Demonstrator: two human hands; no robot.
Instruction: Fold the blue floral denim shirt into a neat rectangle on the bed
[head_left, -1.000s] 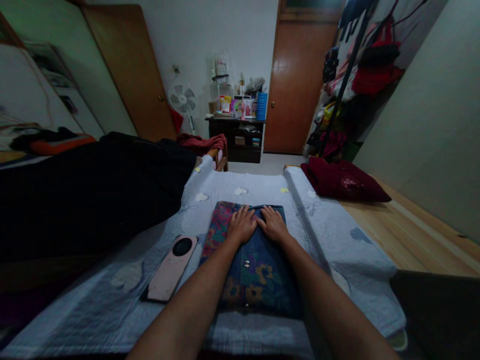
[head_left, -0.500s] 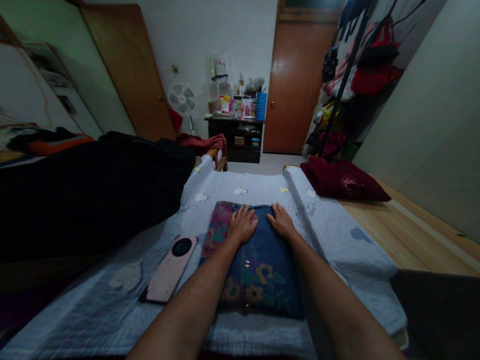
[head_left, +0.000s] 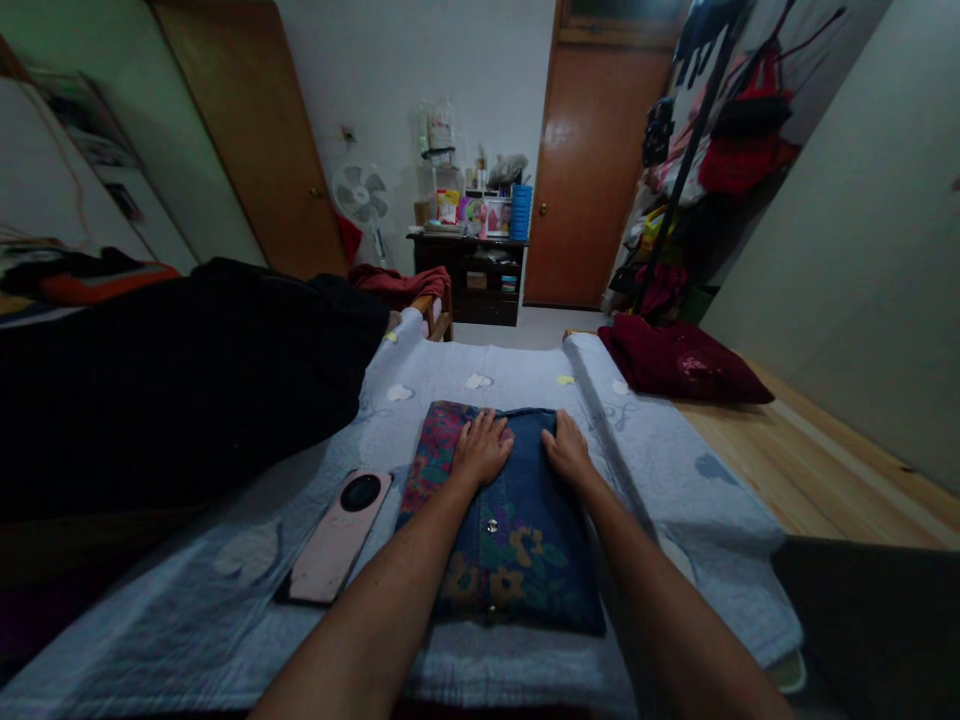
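Note:
A folded blue denim shirt (head_left: 525, 500) with printed flowers and shiny buttons lies flat on the light-blue quilted cover in front of me. My left hand (head_left: 482, 450) rests palm down on its upper part, fingers stretched out over the flowered section. At the far right corner, my right hand (head_left: 570, 450) has its thumb on top of the cloth and its fingers round the edge, partly hidden by it. A pink phone (head_left: 337, 545) with a round black camera disc lies face down left of the shirt, apart from both hands.
Black clothing (head_left: 187, 390) is heaped on the left. A folded maroon garment (head_left: 682, 360) sits at the right on a wooden surface (head_left: 742, 450). Beyond the bed stand a white fan (head_left: 362, 195) and a dark cabinet (head_left: 424, 260); bags (head_left: 742, 150) hang at the right.
My right hand has shifted slightly right to the shirt's far corner, and its fingers have gone from flat on top to round the edge. My left hand stays in place.

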